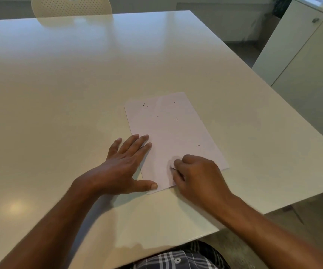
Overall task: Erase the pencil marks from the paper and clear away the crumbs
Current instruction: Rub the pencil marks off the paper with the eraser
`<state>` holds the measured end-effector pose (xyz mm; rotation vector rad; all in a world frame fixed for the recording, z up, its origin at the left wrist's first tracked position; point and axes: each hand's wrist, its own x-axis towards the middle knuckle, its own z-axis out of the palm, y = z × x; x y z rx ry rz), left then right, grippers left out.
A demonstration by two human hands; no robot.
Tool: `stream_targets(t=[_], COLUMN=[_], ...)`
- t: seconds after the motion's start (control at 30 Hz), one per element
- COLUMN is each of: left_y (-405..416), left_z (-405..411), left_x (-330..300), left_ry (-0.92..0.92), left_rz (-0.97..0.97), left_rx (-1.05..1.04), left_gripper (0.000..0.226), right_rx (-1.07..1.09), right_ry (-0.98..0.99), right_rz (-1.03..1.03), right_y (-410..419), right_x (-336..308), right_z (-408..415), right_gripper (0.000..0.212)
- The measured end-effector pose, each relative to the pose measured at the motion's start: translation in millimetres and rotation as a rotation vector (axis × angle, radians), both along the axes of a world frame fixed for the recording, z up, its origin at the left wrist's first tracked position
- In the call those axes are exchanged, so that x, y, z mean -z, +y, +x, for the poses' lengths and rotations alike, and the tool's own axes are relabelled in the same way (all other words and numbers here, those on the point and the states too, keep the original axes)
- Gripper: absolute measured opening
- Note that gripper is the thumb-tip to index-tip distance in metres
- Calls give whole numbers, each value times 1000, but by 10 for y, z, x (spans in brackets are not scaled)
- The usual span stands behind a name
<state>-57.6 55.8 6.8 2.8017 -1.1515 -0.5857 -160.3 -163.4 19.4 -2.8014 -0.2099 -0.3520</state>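
Left hand [126, 167] flat on paper [173, 133], right hand [197, 177] pinching eraser [172, 164]

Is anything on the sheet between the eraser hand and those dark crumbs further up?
Nothing visible. The right hand grips the small white eraser near the white paper sheet's near edge; bare paper runs to the dark crumbs. The left hand rests flat on the left edge, aside.

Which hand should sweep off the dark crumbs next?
Probably the right hand: it works over the paper, pinching what looks like a white eraser, with crumbs ahead. The left hand lies flat, pinning the sheet's left edge.
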Motion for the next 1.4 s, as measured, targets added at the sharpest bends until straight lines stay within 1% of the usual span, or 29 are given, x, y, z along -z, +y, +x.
stream_targets(t=[0.03, 0.1, 0.17, 0.3, 0.43, 0.5, 0.6, 0.67, 0.73, 0.83, 0.9, 1.0, 1.1, 1.17, 1.2, 1.27, 1.33, 1.4], left_y=[1, -1, -2, -26, -39, -100, -366, -566, -677, -697, -703, -712, -701, -698, -699, -702, -705, -710], left_z=[1, 1, 3, 3, -4, 3, 43, 67, 78, 79, 78, 73, 61, 53, 58, 71, 73, 72], left_x=[2, 1, -10, -88, -206, -277, -254, -133, 7, 170, 177, 160, 170, 175, 177, 182, 188, 193], left_ry=[-1, 1, 13, 77, 140, 94, -63, -139, -171, -242, -269, -262, -265, -275, -280, -297, -299, -295], left_rz=[-2, -4, -2, 19, 20, -9, -186, -327, -383, -268, -210, -189, -194, -197, -194, -179, -168, -170], left_rx=[0, 3, -1, -11, -36, -64, -149, -211, -243, -218, -202, -195, -196, -193, -192, -187, -186, -189], left_gripper=[112, 112, 113, 114, 113, 100, 69, 54, 50, 57, 58, 58, 57, 55, 54, 54, 53, 53], right_rx=[7, 117, 182, 153, 186, 173, 168, 174, 160, 156, 163, 108, -44, -78, -46, 83, 219, 200], right_ry=[-9, -67, -37, -7, -29, -21, -8, 1, 5, 22, 28, -27, 22, 53, 54, 1, -37, -50], right_rz=[15, 58, 145, 287, 316, 327, 350, 344, 328, 340, 317, 200, 170, 126, 123, 90, 23, 32], right_y=[-69, -341, -552, -569, -591, -577, -587, -598, -597, -596, -566, -335, 77, 173, 104, -172, -399, -274], right_x=[14, 54, 62, 80, 110, 93, 100, 107, 105, 76, 47, -12, -14, -25, -24, -13, -37, -53], right_z=[46, 212, 278, 226, 257, 247, 250, 255, 249, 254, 235, 85, -163, -249, -227, -115, -36, -81], right_gripper=[14, 12, 11, 9, 8, 8, 9, 10, 10, 10, 11, 20, 20, 19, 17, 15, 20, 21])
